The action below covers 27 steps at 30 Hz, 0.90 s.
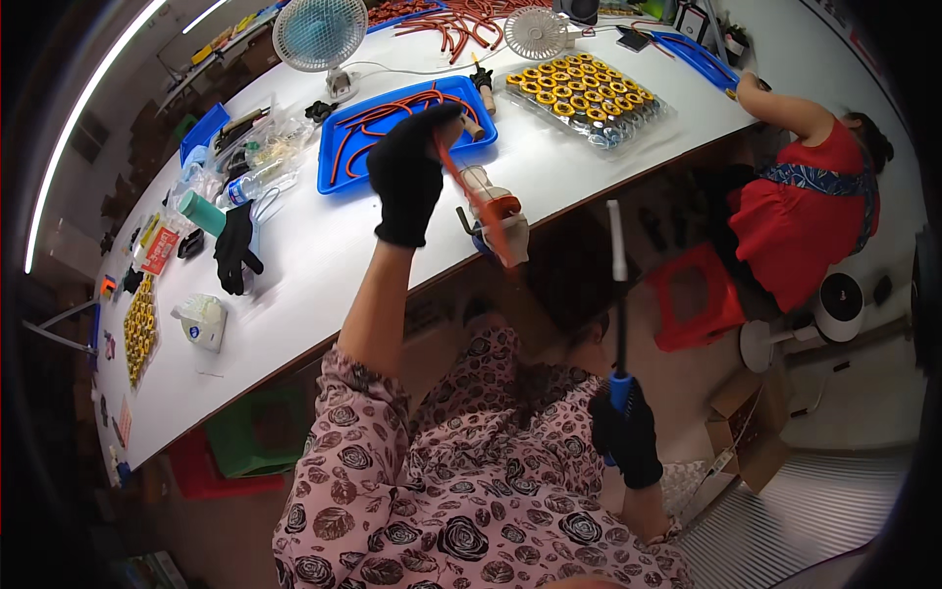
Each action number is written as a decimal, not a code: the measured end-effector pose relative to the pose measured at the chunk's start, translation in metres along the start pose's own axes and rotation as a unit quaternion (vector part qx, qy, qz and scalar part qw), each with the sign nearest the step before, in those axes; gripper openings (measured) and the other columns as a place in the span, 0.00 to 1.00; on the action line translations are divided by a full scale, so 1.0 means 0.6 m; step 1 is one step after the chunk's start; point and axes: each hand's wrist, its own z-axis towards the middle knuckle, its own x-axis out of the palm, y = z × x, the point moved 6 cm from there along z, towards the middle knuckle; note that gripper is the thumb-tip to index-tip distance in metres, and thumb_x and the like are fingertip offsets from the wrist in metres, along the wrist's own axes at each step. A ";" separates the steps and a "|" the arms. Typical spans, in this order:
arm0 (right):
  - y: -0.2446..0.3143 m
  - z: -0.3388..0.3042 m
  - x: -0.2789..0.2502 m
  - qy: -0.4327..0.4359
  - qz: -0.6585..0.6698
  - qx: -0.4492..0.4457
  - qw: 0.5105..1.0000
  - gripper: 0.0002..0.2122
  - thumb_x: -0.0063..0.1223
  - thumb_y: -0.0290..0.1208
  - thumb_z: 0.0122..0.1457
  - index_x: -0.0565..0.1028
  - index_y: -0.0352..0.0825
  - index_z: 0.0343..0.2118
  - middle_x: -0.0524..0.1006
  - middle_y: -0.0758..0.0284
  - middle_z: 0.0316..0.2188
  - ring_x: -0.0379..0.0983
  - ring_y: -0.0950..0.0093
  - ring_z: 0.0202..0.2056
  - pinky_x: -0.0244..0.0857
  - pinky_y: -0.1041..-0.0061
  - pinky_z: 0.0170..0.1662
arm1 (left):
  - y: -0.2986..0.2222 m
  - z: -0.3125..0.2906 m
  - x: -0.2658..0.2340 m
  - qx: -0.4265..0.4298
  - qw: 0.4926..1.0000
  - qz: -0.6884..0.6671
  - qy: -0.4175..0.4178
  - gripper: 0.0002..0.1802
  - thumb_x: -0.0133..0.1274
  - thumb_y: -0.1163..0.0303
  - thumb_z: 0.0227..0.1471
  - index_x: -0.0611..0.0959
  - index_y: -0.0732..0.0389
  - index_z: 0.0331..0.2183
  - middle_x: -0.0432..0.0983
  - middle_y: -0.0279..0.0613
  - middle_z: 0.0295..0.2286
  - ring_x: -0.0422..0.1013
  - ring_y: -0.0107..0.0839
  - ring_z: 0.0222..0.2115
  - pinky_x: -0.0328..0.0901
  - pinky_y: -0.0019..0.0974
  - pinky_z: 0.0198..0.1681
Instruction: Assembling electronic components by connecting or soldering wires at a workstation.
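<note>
My left hand [407, 182], in a black glove with bare fingertips, is closed on an orange-red tube [456, 177] above the table's front edge. The tube slants down past a white vise-like clamp [502, 208] fixed at that edge; whether it touches the clamp I cannot tell. Over my lap on the right, my right hand [628, 437], also gloved in black, grips the blue handle of a long rod-shaped tool [620, 334]. Its dark shaft points up and ends in a pale grey tip. Behind my left hand lies a blue tray [334, 182] with more orange-red tubes.
Rows of yellow-ringed parts [589, 93] sit right of the tray. Two small fans [321, 34] stand farther back. A loose black glove [235, 247] and a tissue pack [201, 322] lie left. On the right, a person in red [810, 201] works near a red stool [697, 299].
</note>
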 end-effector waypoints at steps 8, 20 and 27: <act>0.057 0.045 0.102 0.245 0.033 0.077 0.966 0.13 0.52 0.35 0.56 0.67 0.37 0.42 0.69 0.74 0.17 0.63 0.84 0.13 0.56 0.83 0.15 | 0.184 -0.082 0.122 -0.413 0.837 -0.342 0.104 0.15 0.56 0.73 0.45 0.79 0.68 0.38 0.77 0.42 0.30 0.70 0.28 0.29 0.64 0.28 0.35; 0.072 0.023 0.115 0.277 0.105 0.058 0.953 0.09 0.52 0.32 0.56 0.67 0.37 0.37 0.66 0.75 0.16 0.62 0.85 0.13 0.53 0.84 0.14 | 0.171 -0.111 0.093 -0.370 0.861 -0.309 0.164 0.19 0.52 0.72 0.48 0.76 0.66 0.44 0.75 0.42 0.39 0.69 0.30 0.41 0.61 0.33 0.46; -0.015 -0.065 0.048 0.279 0.165 0.127 0.937 0.07 0.51 0.30 0.56 0.67 0.38 0.36 0.65 0.74 0.15 0.60 0.84 0.12 0.53 0.83 0.14 | -0.012 -0.214 -0.003 -0.150 0.988 0.024 0.037 0.25 0.56 0.74 0.46 0.71 0.62 0.48 0.66 0.48 0.48 0.66 0.37 0.47 0.65 0.36 0.44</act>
